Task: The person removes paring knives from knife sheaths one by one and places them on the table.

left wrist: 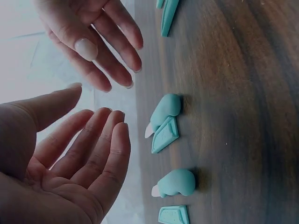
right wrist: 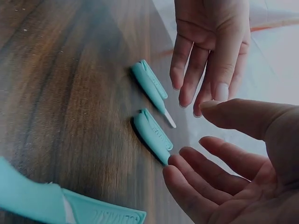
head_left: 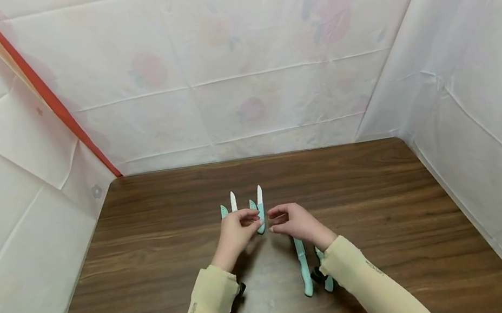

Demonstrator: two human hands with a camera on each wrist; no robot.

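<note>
My left hand (head_left: 237, 231) and right hand (head_left: 298, 221) hover over the table, facing each other with relaxed fingers and a small gap between them. Neither holds anything. One small knife (head_left: 261, 209) with a white blade and mint-green handle lies by the left fingertips, its mint sheath (head_left: 252, 204) alongside. A second such knife (head_left: 233, 201) lies further left, its handle hidden behind the left hand in the head view; another mint sheath (head_left: 223, 211) lies beside it. Under the right wrist, a larger knife (right wrist: 32, 198) lies with its blade in a mint cover (right wrist: 105, 210).
Another mint-green handled item (head_left: 328, 282) lies partly hidden beneath the right sleeve. The brown wood-grain table (head_left: 165, 203) ends at pale patterned sheeting (head_left: 236, 60) behind and on both sides. A red strip (head_left: 49, 95) runs down the left corner.
</note>
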